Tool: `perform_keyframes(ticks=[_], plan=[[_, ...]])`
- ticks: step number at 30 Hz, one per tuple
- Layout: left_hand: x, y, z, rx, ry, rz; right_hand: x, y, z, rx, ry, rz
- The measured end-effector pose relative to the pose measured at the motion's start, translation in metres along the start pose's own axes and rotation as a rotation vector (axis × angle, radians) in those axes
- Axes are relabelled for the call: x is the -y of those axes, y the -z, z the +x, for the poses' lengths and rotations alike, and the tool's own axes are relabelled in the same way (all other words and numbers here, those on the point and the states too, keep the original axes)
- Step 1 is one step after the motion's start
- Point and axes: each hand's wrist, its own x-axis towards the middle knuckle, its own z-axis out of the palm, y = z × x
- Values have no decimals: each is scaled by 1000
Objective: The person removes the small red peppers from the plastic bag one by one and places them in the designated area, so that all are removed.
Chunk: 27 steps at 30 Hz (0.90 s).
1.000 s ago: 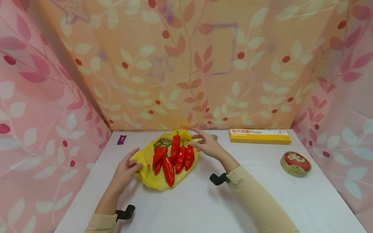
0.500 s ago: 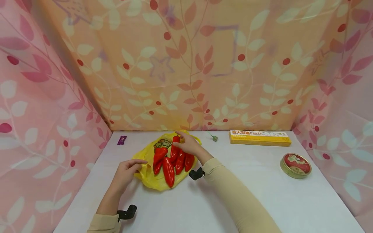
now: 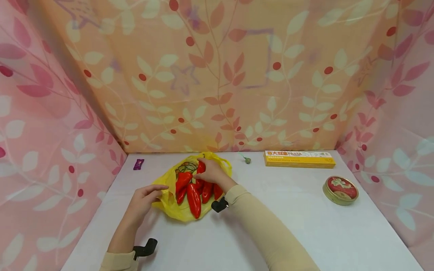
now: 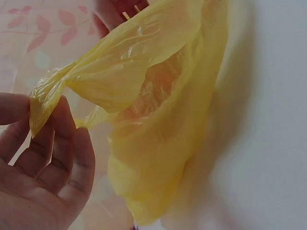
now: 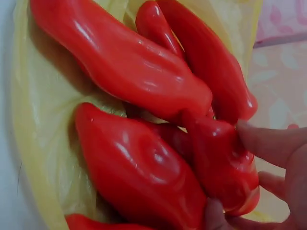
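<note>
Meanwhile, at the far middle of the white tabletop (image 3: 271, 226), a person's right hand (image 3: 211, 174) closes thumb and fingers (image 5: 268, 143) around one red pepper (image 5: 223, 165) in a cluster of red peppers (image 3: 194, 188) lying on an opened yellow plastic bag (image 3: 176, 207). The left hand (image 3: 144, 199) pinches the bag's near-left edge, the film gathered between thumb and fingertips (image 4: 57, 139) and lifted slightly off the surface. Both forearms wear beige sleeves (image 3: 264, 229), each with a black strap mount (image 3: 219, 205) at the wrist. Along the far edge to the right lies a long yellow pasta box (image 3: 299, 159); a round red-lidded tin (image 3: 340, 190) sits near the right edge. A small purple wrapper (image 3: 138, 164) rests by the far-left corner, and a small green object (image 3: 247, 160) lies between bag and box. Leaf-patterned cloth (image 3: 217, 75) encloses three sides.
</note>
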Motion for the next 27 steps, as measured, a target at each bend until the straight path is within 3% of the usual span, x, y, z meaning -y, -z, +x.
perform_keyframes(ticks=[4, 8, 13, 18, 27], plan=[[-3, 1, -1, 10, -12, -5, 8, 1, -1, -24, 18, 25], [-2, 2, -1, 17, 31, -17, 16, 5, -7, -37, 34, 106], [2, 5, -2, 26, 71, -3, 23, 14, -22, -72, 35, 243], [4, 6, -4, 28, 79, 13, 25, 22, -39, -64, 82, 269], [5, 3, -4, 34, 90, -7, 10, 44, -78, -95, 37, 360]])
